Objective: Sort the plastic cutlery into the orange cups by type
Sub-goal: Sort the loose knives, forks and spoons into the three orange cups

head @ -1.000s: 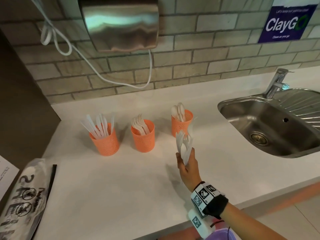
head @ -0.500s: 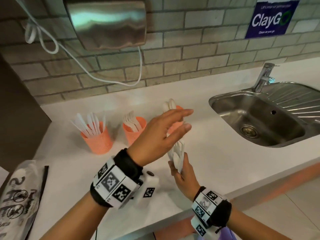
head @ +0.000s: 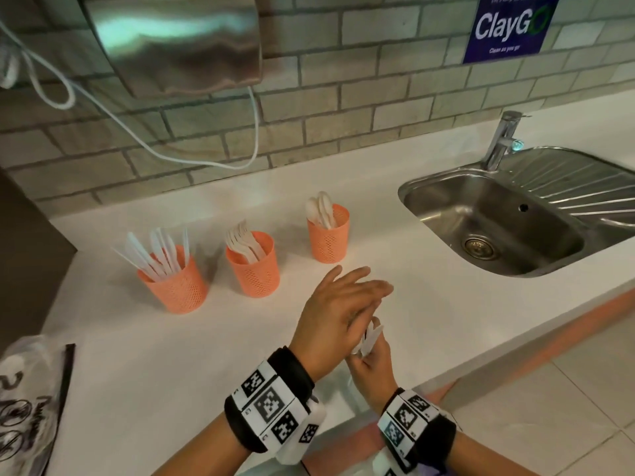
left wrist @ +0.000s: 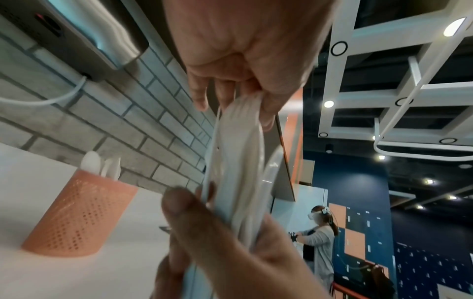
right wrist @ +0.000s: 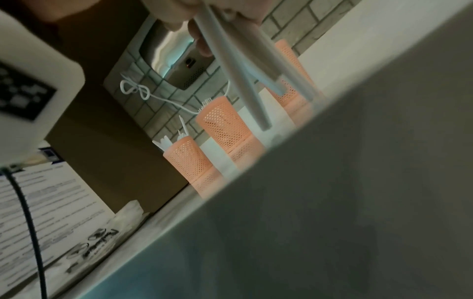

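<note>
Three orange mesh cups stand on the white counter (head: 154, 355): the left cup (head: 173, 286) holds knives, the middle cup (head: 253, 269) forks, the right cup (head: 329, 237) spoons. My right hand (head: 372, 367) grips a bundle of white cutlery (head: 370, 338) upright near the counter's front edge. My left hand (head: 343, 304) lies over the bundle's top. In the left wrist view its thumb and fingers (left wrist: 202, 99) pinch the tops of the pieces (left wrist: 238, 157). The handles (right wrist: 245, 70) hang below my right hand in the right wrist view, with the cups (right wrist: 225, 125) behind them.
A steel sink (head: 498, 231) with a tap (head: 501, 139) lies to the right. A hand dryer (head: 171, 39) and its white cable (head: 192, 159) hang on the brick wall. A printed plastic bag (head: 24, 389) lies at the front left. A person (left wrist: 320, 232) stands far off.
My left hand came in from the left and dropped onto the bundle's top. My right hand drew the bundle back towards the counter's front edge and lower.
</note>
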Demonstrator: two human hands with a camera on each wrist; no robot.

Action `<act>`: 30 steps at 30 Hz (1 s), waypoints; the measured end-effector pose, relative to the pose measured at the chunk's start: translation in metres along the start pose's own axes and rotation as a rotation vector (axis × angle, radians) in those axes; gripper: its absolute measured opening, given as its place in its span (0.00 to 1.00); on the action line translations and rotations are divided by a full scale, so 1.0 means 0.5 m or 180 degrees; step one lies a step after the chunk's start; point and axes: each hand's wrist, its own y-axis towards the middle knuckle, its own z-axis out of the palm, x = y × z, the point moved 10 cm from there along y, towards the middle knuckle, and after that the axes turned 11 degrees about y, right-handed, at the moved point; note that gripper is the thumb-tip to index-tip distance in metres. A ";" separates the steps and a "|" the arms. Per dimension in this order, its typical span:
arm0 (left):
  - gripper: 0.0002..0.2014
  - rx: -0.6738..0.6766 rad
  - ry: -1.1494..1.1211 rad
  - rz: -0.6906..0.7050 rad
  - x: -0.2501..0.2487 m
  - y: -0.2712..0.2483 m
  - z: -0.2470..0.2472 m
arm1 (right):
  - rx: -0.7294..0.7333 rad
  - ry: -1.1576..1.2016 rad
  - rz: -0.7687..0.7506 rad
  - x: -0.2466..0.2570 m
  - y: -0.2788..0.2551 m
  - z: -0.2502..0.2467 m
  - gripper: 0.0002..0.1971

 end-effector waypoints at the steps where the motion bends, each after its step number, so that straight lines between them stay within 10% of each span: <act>1: 0.15 0.0105 0.0051 0.0042 -0.004 -0.009 0.014 | -0.0036 0.0085 0.0053 0.001 -0.002 -0.001 0.15; 4: 0.20 0.0491 0.0082 0.0069 -0.001 -0.037 0.054 | -0.0090 0.0162 0.0210 0.007 -0.004 0.003 0.05; 8: 0.27 0.0900 -0.0003 -0.0078 0.010 -0.055 0.078 | -0.0077 0.0183 0.0400 0.014 -0.001 0.012 0.19; 12: 0.28 0.0653 -0.0423 -0.0431 0.024 -0.050 0.043 | -0.0187 0.0247 0.0517 -0.006 0.015 0.001 0.13; 17: 0.19 -0.0277 -0.1744 -0.1956 0.142 -0.094 -0.018 | -0.0421 0.0554 0.0517 0.028 0.087 -0.011 0.17; 24: 0.24 -0.0173 -0.4120 -0.4132 0.190 -0.223 0.103 | -0.0308 0.1200 0.0210 0.124 0.166 0.042 0.16; 30: 0.23 -0.0553 -0.5233 -0.4577 0.166 -0.209 0.116 | 0.0010 0.1002 0.0206 0.136 0.125 0.120 0.18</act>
